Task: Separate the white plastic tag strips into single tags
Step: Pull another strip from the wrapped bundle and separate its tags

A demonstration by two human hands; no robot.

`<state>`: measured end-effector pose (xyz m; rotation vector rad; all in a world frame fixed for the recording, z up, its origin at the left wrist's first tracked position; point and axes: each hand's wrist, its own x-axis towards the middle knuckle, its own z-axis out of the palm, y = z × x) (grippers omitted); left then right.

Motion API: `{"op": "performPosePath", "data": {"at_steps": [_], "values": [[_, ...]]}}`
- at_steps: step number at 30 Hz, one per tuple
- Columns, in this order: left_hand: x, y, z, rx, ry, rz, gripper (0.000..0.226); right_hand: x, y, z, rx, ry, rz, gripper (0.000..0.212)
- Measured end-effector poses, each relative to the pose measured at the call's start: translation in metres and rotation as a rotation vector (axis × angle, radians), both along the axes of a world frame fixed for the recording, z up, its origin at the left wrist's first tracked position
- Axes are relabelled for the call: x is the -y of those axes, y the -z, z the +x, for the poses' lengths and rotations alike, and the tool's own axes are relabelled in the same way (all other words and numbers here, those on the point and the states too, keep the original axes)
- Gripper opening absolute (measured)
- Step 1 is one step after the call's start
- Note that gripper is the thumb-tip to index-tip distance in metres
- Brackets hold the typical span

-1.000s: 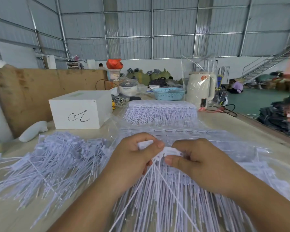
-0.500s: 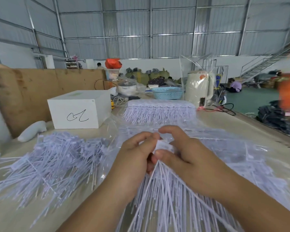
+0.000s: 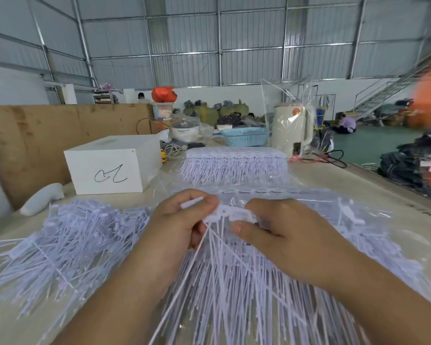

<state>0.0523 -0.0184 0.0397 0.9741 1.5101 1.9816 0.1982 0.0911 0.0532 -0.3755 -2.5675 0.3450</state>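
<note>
Centrally, a white tag strip (image 3: 228,215) is pinched between both hands just above the desk (image 3: 373,185), its thin tails fanning down toward the camera. The left hand (image 3: 182,227) grips the strip's left end, thumb and curled fingers closed on it, with one tag end sticking up past the forefinger. The right hand (image 3: 281,235) holds the right end, thumb pressed under the strip's heads and fingers curled over them. Beneath the hands lies a heap of further strips on a clear plastic sheet (image 3: 358,210). To the left, a loose pile of single tags (image 3: 67,242) spreads over the desk. Farther back, another stack of strips (image 3: 234,165) sits in clear wrapping. Left of that stands a white box (image 3: 110,168) with a scrawled black mark, and beside it a white rounded object (image 3: 42,197). Behind are a blue basket (image 3: 245,136) and a cream kettle (image 3: 292,128).
</note>
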Motion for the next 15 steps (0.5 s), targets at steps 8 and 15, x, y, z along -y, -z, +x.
{"op": "performPosePath", "data": {"at_steps": [8,15], "values": [[-0.005,-0.006,0.024,0.277,0.013,0.223,0.009,0.010,0.007,-0.010,-0.370,0.052,-0.185,0.059],[-0.001,-0.006,0.013,0.416,-0.115,0.385,0.014,0.006,0.006,-0.014,-0.632,0.157,-0.134,0.041]]}}
